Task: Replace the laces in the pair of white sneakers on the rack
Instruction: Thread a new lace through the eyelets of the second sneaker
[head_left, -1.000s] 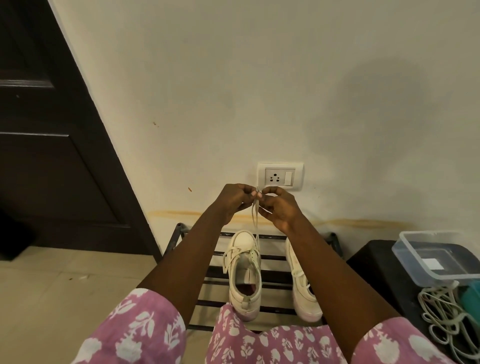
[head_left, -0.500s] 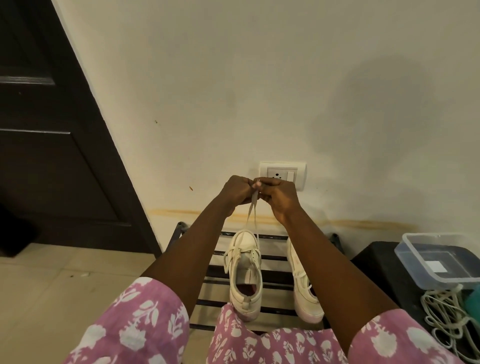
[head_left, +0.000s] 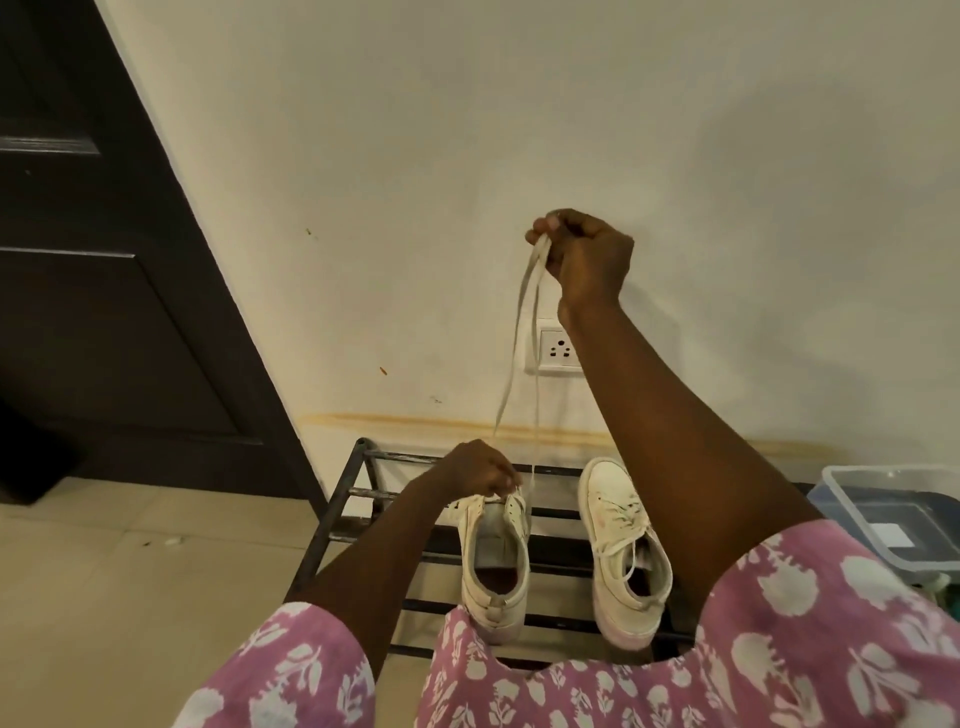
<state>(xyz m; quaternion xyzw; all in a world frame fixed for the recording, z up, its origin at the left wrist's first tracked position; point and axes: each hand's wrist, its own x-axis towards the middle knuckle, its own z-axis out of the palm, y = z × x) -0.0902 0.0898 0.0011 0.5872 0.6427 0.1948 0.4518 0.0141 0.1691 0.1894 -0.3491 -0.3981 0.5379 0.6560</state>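
The lace (head_left: 519, 332) is drawn out in two taut strands, rising from the front eyelets of the left sneaker (head_left: 493, 561) towards 12 o'clock. Its long axis is close to upright, leaning slightly to 1 o'clock.

I judge the job to be early. This shoe's upper eyelet rows look bare, and only the toe-end rows seem to keep the old lace. The right sneaker (head_left: 623, 551), at 3 o'clock of it, is fully laced and untouched. I see no new laces threaded anywhere.

Both shoes sit on the rack (head_left: 358, 488) with toes to the wall at 12 and heels towards me at 6.

My right hand (head_left: 584, 249) is raised high, thumb and fingers pinched tight on the two lace ends. My left hand (head_left: 480, 470) has its fingers curled on the front of the left sneaker's throat, steadying it. I cannot tell whether it also nips the lace.

A wall socket (head_left: 558, 345) lies behind the strands, and a plastic tub (head_left: 893, 519) stands at 3 o'clock of the rack.
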